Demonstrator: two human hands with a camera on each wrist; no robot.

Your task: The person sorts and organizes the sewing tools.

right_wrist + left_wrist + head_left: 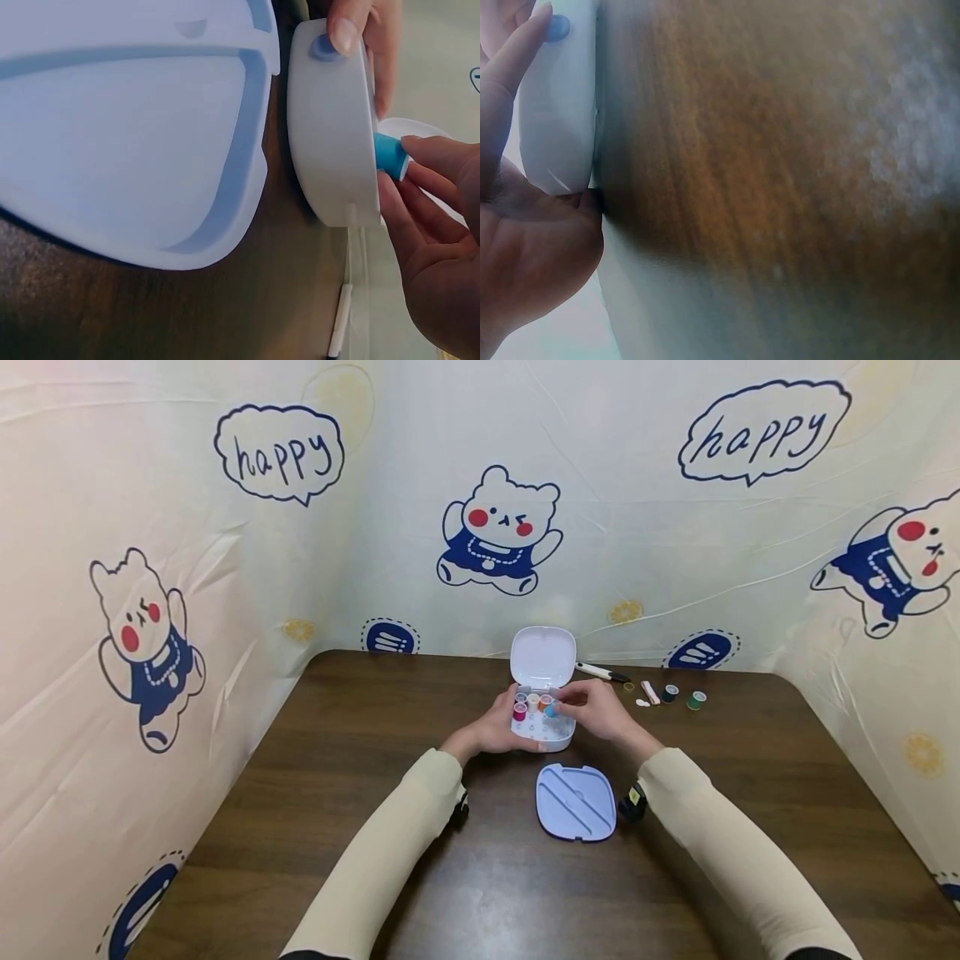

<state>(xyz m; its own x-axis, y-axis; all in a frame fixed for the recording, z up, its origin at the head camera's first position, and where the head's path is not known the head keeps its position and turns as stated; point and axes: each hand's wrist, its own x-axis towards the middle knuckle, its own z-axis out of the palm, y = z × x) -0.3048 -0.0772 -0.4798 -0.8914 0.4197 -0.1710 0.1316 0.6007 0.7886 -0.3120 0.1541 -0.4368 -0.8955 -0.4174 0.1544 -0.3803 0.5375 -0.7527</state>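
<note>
Right hand [439, 262] pinches the blue spool [388, 154] between its bent fingertips [414, 146], long side nearly upright, low end hidden behind the rim of the white box [330, 135]. Farther left, the left hand [495, 727] curls round the box.

Open white box with a blue thread spool at its rim.
The box [555, 745] stands upright on its base between the left hand [491, 727] and the right hand [597, 710], its rounded lid [543, 656] raised at the side beyond both. The left hand grips it from the left, thumb along the front, on the edge of a round blue button [323, 49]. Inside, beyond that thumb, small raised pegs dot the floor; a crimson spool [520, 712] sits nearest the left hand, an orange one [545, 703] nearer the right. The bright blue spool [388, 154], white-rimmed, is pinched in the right fingertips, partly above the rim; its lower end is hidden.
</note>
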